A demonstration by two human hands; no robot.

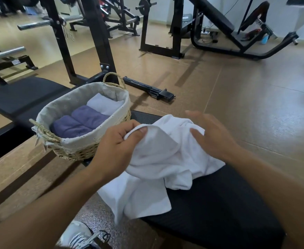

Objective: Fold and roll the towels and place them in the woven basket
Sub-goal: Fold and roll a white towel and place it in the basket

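A sneaker [79, 236] is cut off at the bottom edge. On the black padded desk [219, 203], the left grip [119, 142] pinches a crumpled white terry towel [158, 159]; the right grip [208, 133] rests spread on it. Beyond the left grip, the lined woven basket [86, 151] holds rolled purple towels [77, 121] and a pale towel [104, 104].

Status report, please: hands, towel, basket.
Left hand pinching white towel edge; right hand open on it. Towel unfolded on bench. Woven basket holds three rolls. Nothing blocking.
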